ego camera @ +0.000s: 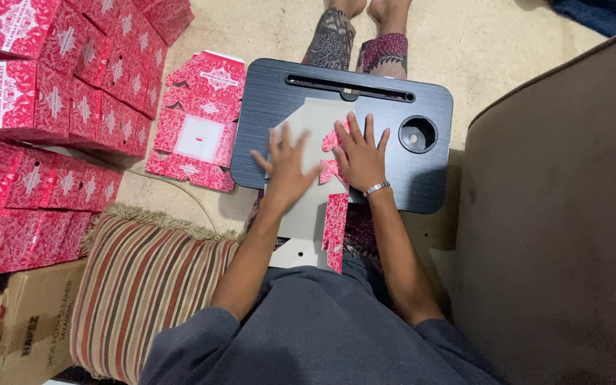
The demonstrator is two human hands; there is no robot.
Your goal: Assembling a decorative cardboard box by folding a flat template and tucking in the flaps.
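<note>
Fingers [284, 145] of the left hand [288, 171] are spread and pressed flat on the grey inner face of an unfolded cardboard box blank [306, 214]; those of the right hand [360, 158] are spread too, pinning down a red patterned flap of the same blank. Neither hand pinches anything. The blank lies across the black lap surface [393, 187], its lower end hanging off toward the person's lap.

This looks like the creasing step of folding a box: the flap is held down along its fold line. The next move probably calls for a firm press along the crease, then lifting the side panels without tearing the thin tabs.

The surface has a slot and a round cup hole [418, 133]. On the beige floor to the left lies a pile of flat red blanks [199, 128], beside stacked finished red boxes [51, 100], a striped cushion [144, 292] and a brown carton [23, 328].
</note>
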